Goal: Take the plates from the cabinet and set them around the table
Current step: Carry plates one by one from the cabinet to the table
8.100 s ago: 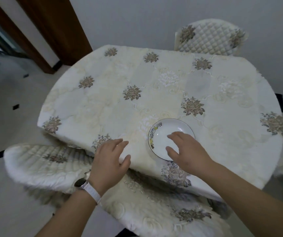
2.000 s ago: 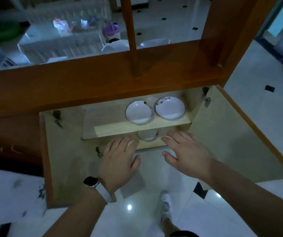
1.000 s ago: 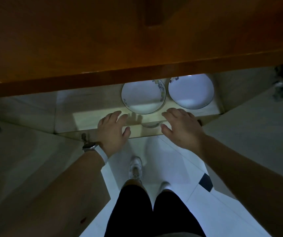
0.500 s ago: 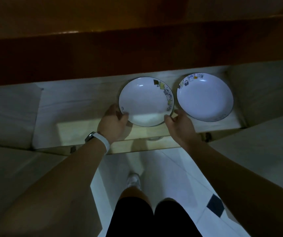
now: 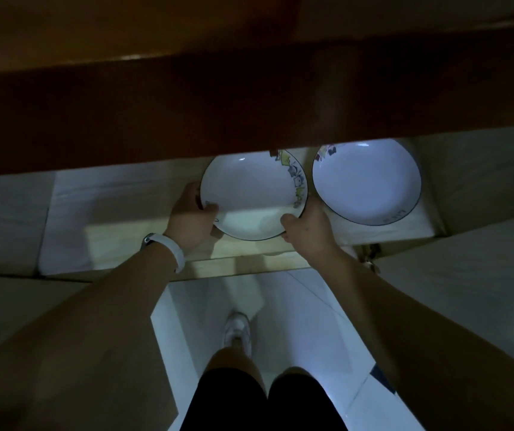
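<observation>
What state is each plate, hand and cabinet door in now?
left plate: at the shelf front, rim held by both hands
right plate: flat on the shelf, untouched
left hand: grips the left plate's left rim
right hand: grips the left plate's right rim
cabinet door: open

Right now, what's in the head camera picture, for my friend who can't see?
The left hand and right hand grip a plate by its rim at a cabinet shelf. A second plate sits right of it. Legs show below.
</observation>
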The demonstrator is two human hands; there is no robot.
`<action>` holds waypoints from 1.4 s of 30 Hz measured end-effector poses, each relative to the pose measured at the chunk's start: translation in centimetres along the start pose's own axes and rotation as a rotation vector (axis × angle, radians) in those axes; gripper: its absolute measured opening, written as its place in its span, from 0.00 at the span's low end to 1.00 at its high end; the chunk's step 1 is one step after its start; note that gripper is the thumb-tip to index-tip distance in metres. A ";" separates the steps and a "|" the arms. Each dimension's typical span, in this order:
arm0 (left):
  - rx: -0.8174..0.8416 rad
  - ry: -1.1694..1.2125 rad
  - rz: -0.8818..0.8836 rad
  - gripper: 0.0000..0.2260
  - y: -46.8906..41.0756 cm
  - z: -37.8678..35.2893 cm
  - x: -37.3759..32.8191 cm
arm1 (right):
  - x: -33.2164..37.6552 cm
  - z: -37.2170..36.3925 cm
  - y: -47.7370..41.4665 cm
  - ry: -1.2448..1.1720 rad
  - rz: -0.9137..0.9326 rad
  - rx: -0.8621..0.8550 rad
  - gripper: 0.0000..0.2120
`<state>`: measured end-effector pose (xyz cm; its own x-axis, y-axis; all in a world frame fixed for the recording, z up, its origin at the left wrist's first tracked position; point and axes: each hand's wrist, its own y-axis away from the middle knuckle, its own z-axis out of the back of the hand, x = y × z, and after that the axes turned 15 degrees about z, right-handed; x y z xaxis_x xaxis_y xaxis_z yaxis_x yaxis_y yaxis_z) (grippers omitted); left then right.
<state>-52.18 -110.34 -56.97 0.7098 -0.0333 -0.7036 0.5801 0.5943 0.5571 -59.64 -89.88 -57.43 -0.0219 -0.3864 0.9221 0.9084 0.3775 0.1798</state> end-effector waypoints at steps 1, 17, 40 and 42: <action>-0.002 0.028 -0.004 0.17 0.3 0.0 0.3 | -0.2 0.1 0.4 -0.012 0.013 0.005 0.20; 0.093 0.317 0.075 0.20 17.5 -0.4 -2.0 | 5.2 8.9 12.6 -0.107 0.042 0.016 0.29; 0.541 0.245 -0.228 0.27 36.4 -1.4 -15.5 | 18.8 25.5 29.5 -0.314 0.063 -0.379 0.31; 0.606 0.229 -0.224 0.27 37.3 -1.9 -17.1 | 19.6 26.5 30.8 -0.311 0.045 -0.439 0.31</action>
<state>-43.48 -86.07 -24.98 0.4825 0.1077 -0.8692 0.8719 0.0357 0.4884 -43.17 -63.52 -24.77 -0.0413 -0.0851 0.9955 0.9989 -0.0255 0.0393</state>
